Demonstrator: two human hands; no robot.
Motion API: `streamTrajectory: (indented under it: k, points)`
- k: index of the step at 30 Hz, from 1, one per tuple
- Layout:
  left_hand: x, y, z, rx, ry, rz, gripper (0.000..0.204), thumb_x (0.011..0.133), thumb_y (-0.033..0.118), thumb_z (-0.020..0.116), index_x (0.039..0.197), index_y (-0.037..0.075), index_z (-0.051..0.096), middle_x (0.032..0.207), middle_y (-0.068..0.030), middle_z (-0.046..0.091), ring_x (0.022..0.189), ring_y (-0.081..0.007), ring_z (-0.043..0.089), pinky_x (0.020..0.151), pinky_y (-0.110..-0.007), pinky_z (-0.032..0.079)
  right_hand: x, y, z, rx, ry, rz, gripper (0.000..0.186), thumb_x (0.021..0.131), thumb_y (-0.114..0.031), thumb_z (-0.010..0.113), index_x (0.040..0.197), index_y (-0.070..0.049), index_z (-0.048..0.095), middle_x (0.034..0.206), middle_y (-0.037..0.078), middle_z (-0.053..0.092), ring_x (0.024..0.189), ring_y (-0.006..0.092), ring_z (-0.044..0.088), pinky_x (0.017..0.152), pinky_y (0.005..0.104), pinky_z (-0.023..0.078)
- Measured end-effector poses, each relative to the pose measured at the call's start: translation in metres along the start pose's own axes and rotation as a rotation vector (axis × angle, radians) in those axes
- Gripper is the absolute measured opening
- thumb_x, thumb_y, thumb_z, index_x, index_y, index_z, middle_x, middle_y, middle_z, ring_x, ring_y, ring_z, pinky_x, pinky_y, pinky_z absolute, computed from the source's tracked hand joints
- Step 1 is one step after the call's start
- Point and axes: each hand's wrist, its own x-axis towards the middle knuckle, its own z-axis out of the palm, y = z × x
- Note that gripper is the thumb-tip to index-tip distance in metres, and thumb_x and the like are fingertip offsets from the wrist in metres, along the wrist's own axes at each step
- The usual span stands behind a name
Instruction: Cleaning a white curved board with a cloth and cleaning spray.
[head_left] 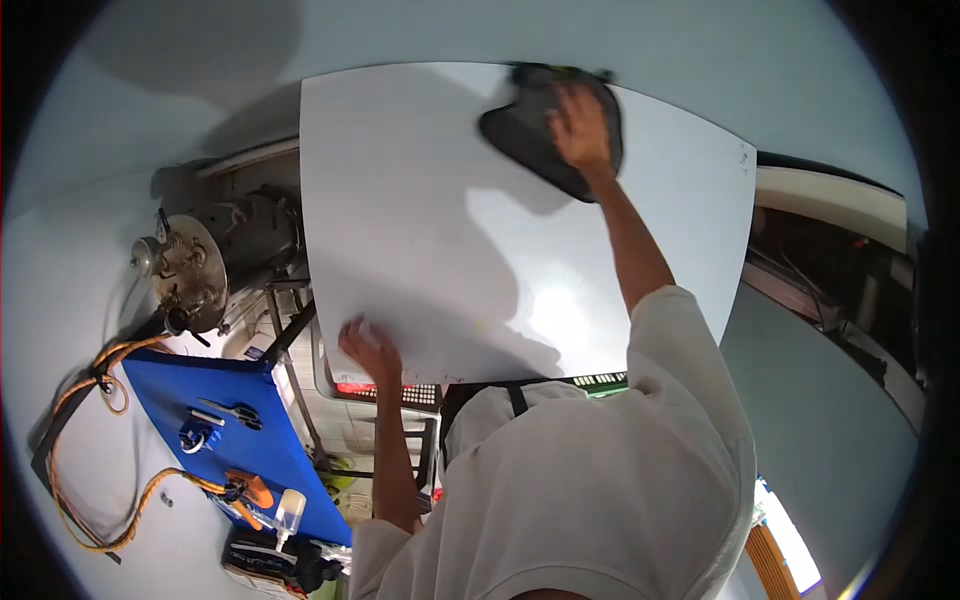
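Dark article (525,125): white desk's (400,200) one o'clock. Right hand (582,130): spread on it, fingers unclenched. Left hand (370,352): eight o'clock, blurred, grasp indiscernible.

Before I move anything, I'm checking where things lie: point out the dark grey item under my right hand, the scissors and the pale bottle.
Dark grey item (535,136): head view, left part of its upper face.
Scissors (234,410): head view, near where blades meet handles.
Pale bottle (290,510): head view, middle of its body.
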Motion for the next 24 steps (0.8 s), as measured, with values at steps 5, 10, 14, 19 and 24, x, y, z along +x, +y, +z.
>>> streamTrajectory:
  k: [5, 10, 14, 19, 24]
  points:
    - [0.076, 0.038, 0.045, -0.04, 0.042, 0.236, 0.05, 0.099, 0.023, 0.055, 0.139, -0.005, 0.046, 0.147, -0.029, 0.04, 0.136, -0.0459, 0.038, 0.113, -0.058, 0.029, -0.029, -0.008, -0.011, -0.296, 0.134, 0.559, 0.053, 0.1, -0.037, 0.052, 0.148, -0.014, 0.05, 0.156, 0.021, 0.042, 0.144, 0.0427, 0.037, 0.116, 0.062, 0.027]
    - [0.08, 0.042, 0.042, -0.088, 0.075, 0.237, 0.058, 0.104, 0.032, 0.05, 0.146, -0.006, 0.039, 0.153, -0.0314, 0.031, 0.142, -0.0461, 0.032, 0.117, -0.056, 0.026, -0.047, -0.197, 0.03, -0.11, -0.024, 0.11, 0.054, 0.088, -0.027, 0.061, 0.136, -0.001, 0.056, 0.151, 0.024, 0.045, 0.141, 0.0442, 0.039, 0.114, 0.0614, 0.031]
    - [0.081, 0.037, 0.045, -0.13, 0.158, 0.276, 0.06, 0.106, 0.04, 0.045, 0.144, -0.005, 0.041, 0.153, -0.032, 0.03, 0.14, -0.0467, 0.034, 0.115, -0.057, 0.029, -0.096, -0.316, 0.055, 0.199, -0.338, -0.36, 0.059, 0.088, -0.036, 0.065, 0.144, -0.019, 0.056, 0.162, 0.012, 0.037, 0.151, 0.0328, 0.033, 0.12, 0.0498, 0.032]
    - [0.08, 0.036, 0.048, -0.177, 0.201, 0.29, 0.061, 0.104, 0.041, 0.046, 0.145, -0.005, 0.04, 0.153, -0.0313, 0.033, 0.142, -0.0467, 0.034, 0.115, -0.059, 0.026, -0.138, -0.232, 0.014, 0.294, -0.283, 0.016, 0.057, 0.093, -0.034, 0.064, 0.148, -0.023, 0.051, 0.158, 0.011, 0.043, 0.144, 0.0335, 0.042, 0.114, 0.0456, 0.041]
    - [0.08, 0.035, 0.046, -0.154, 0.133, 0.289, 0.064, 0.103, 0.045, 0.046, 0.147, -0.002, 0.039, 0.156, -0.0271, 0.031, 0.145, -0.041, 0.03, 0.115, -0.057, 0.023, -0.25, -0.044, -0.113, -0.342, 0.104, 0.609, 0.055, 0.101, -0.039, 0.056, 0.15, -0.017, 0.051, 0.155, 0.021, 0.045, 0.144, 0.0429, 0.038, 0.115, 0.059, 0.031]
